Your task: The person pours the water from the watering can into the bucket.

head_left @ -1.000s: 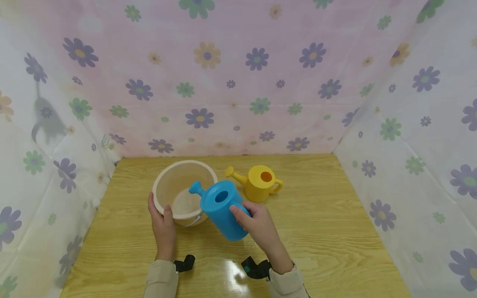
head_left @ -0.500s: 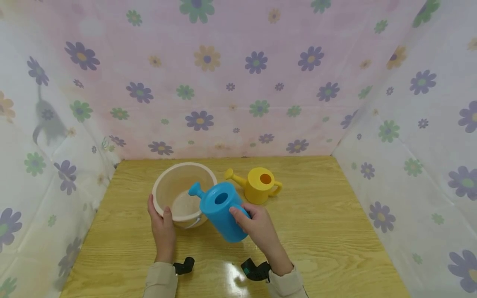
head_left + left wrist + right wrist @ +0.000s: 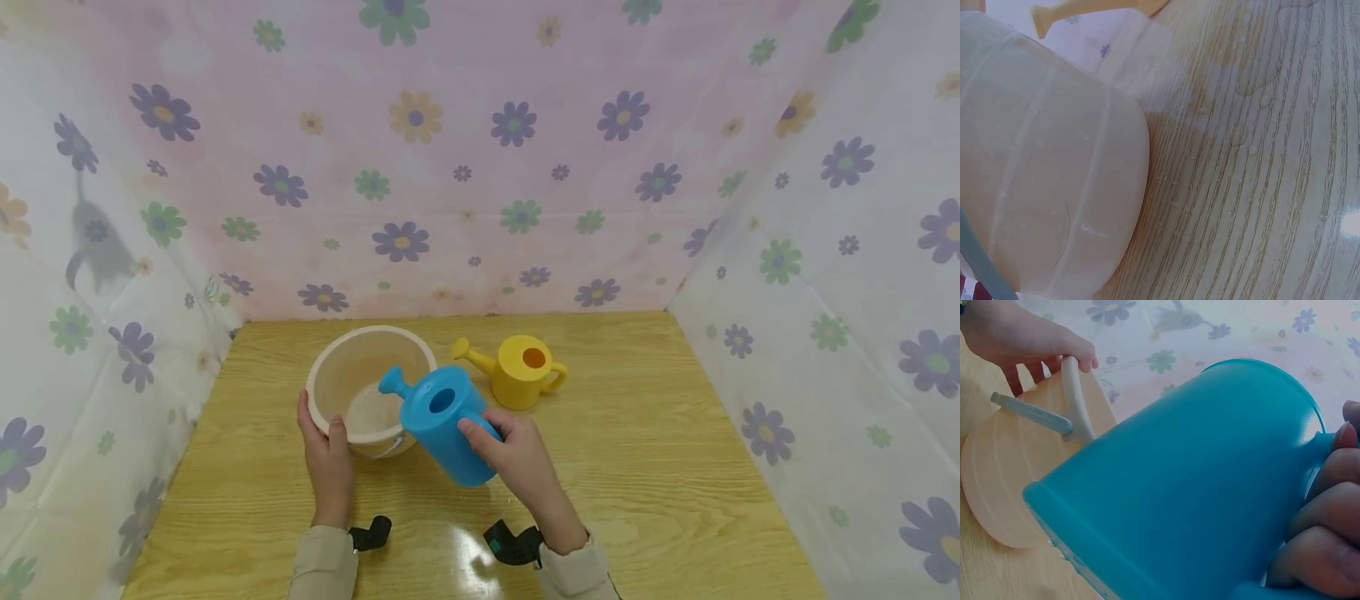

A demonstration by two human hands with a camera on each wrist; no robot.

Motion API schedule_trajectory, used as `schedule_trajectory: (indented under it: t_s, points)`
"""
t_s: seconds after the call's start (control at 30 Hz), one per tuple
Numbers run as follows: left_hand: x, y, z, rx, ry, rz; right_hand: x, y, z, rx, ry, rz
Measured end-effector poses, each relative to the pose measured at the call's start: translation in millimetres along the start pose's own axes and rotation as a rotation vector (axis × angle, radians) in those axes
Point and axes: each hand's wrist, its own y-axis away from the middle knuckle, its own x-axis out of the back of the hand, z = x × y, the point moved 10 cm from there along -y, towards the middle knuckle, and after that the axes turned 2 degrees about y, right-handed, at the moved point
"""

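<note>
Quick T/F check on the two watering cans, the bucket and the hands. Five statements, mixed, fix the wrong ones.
1. The right hand grips the blue watering can by its handle. True.
2. Both hands hold the blue watering can. False: the left hand holds the bucket at its rim.
3. The yellow watering can stands upright on the table. True.
4. The blue watering can's spout points away from the bucket. False: it points toward the bucket.
5. Water drops lie on the table beside the bucket. True.

Left wrist view: bucket point(image 3: 1066, 156) cut off; yellow can point(image 3: 1091, 6) cropped.
</note>
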Motion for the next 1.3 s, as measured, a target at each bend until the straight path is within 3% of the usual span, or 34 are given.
schedule_trajectory:
  t_s: [0.13,0.4,0.53,0.83,1.13,1.3]
  points:
    - [0.4,0.8,2.6,0.001,-0.007,-0.005,-1.1,0.2,0.3,0.010,0.004,-0.005]
    - [-2.0,7.9,30.4,-0.032,0.003,-0.003,-0.6,-0.4,1.9,0.004,0.016,-0.006]
    - [-2.4,8.1,35.4,-0.044,0.000,0.001,0.6,-1.8,0.3,0.018,0.025,0.001]
    - [-1.1,10.8,31.2,0.000,-0.020,0.000,0.6,-0.2,-0.5,0.018,0.030,0.007]
    - [-1.9,9.9,31.4,-0.005,-0.010,0.010,1.7,-2.0,5.3,-0.022,0.020,0.014]
    - [0.3,4.8,16.2,-0.006,-0.002,0.011,-0.2,-2.3,6.4,-0.035,0.011,0.006]
